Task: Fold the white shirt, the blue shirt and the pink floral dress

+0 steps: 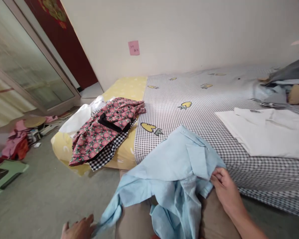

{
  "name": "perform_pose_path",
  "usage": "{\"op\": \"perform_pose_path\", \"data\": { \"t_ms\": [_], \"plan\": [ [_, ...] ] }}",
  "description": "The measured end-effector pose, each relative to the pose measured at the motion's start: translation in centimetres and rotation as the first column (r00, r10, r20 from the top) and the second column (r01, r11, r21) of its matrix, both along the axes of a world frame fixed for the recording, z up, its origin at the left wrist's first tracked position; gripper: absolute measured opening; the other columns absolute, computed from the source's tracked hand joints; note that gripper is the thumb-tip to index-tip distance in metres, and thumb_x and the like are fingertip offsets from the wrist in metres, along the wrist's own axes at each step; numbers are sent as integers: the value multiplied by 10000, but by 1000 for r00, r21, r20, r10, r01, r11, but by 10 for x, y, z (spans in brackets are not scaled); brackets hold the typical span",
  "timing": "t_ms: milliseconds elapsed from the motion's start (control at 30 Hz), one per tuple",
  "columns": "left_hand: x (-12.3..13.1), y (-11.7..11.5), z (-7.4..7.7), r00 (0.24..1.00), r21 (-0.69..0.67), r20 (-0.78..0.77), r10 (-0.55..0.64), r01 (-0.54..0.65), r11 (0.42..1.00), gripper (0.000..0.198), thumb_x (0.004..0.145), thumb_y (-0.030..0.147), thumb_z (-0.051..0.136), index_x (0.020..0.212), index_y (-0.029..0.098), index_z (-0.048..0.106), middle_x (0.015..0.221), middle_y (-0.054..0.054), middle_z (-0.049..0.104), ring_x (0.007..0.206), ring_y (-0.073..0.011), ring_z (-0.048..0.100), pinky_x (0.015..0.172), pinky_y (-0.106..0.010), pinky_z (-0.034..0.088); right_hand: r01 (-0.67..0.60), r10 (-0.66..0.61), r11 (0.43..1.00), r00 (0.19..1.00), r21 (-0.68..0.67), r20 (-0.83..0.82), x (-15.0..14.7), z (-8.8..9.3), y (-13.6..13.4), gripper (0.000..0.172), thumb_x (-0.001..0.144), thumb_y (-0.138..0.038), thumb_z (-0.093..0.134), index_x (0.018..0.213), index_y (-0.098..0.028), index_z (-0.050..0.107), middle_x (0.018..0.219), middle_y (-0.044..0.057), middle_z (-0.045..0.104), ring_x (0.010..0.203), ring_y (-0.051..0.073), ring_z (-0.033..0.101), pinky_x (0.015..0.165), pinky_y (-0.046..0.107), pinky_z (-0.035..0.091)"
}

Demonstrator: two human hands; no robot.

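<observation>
A light blue shirt (169, 159), with buttons and a chest pocket, is spread from the bed edge over my lap, its lower part bunched between my knees. My right hand (223, 186) pinches the shirt's edge on the right, below the pocket. At the bottom left, my left hand (78, 229) is at the end of the stretched sleeve (112, 209); the cuff meets its fingers and looks gripped, though the thumb side is partly hidden and the sleeve end blurred.
On the bed (161, 99) lie a floral garment (97, 136) over a checked cloth (109, 156), white cloth (76, 119), folded white clothing (269, 132) and a darker clothes pile (291, 79). A green stool (10, 174) stands on the floor to the left.
</observation>
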State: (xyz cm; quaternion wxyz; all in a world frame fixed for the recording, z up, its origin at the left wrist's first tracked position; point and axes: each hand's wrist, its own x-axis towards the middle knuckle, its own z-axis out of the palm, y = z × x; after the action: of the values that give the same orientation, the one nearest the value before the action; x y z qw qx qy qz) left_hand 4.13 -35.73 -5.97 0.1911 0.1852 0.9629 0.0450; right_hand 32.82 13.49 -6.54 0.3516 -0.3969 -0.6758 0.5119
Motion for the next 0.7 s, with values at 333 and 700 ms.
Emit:
{"op": "perform_pose_path", "data": {
  "t_ms": [333,700],
  "plan": [
    [37,185,20,847,278,-517,-122,301,912,409,956,316,543,1345,242,647,1476,-176,617,1382,-310,566,1159,-515,429,10,-10,1000,1000,13,17,-1,-5,1,224,809,-459,643,874,-269,544,805,13,683,776,219,656,739,324,500],
    [64,264,-30,916,506,-400,-24,243,827,304,993,252,434,1033,222,733,1452,-171,626,1364,-321,567,1171,-622,384,4,-8,997,999,83,53,-7,11,-4,163,845,-416,567,830,-258,531,795,22,700,772,212,648,720,306,462]
  ]
}}
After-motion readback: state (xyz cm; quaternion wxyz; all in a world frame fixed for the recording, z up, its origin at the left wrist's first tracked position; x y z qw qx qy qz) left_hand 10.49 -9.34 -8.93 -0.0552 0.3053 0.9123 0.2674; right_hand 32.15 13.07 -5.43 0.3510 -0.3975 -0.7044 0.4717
